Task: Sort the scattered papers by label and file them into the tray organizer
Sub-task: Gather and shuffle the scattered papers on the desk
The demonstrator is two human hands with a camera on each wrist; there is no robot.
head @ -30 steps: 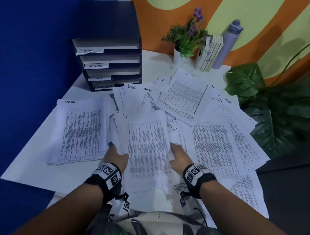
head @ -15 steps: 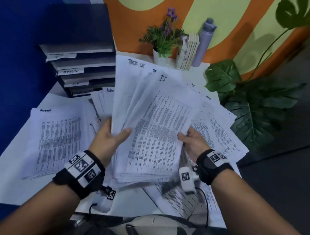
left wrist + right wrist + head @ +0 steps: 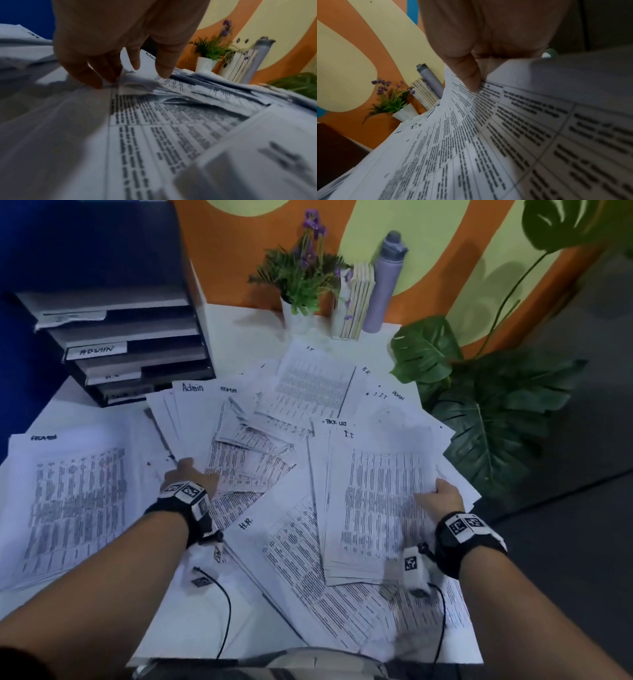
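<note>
A white counter is covered with scattered papers, printed tables with handwritten labels such as "Admin", "I.T", "H.R." and "Task List" at their top edges. A sheaf of sheets, topped by one marked "I.T", is gripped at its right edge by the right hand; in the right wrist view the thumb is seen pressed on top, with the other fingers hidden beneath. The sheaf lies low over the spread, near the right side of the counter; whether it rests on the sheets below cannot be told. The left hand is held over the middle of the pile, its fingers pointing down, loosely spread, their tips touching the loose sheets; nothing is seen to be gripped.

On the left, an "Admin" stack is laid apart. Behind it, against a blue wall, stands the dark tray organizer, its tiers tagged, one readably "ADMIN". Along the back a potted plant, some books and a grey bottle are lined up.

The sorting step appears to be in hand; filing seems not yet begun. Next, a sheet's label would likely need to be read and the sheet pinched singly from the overlapping layers.
</note>
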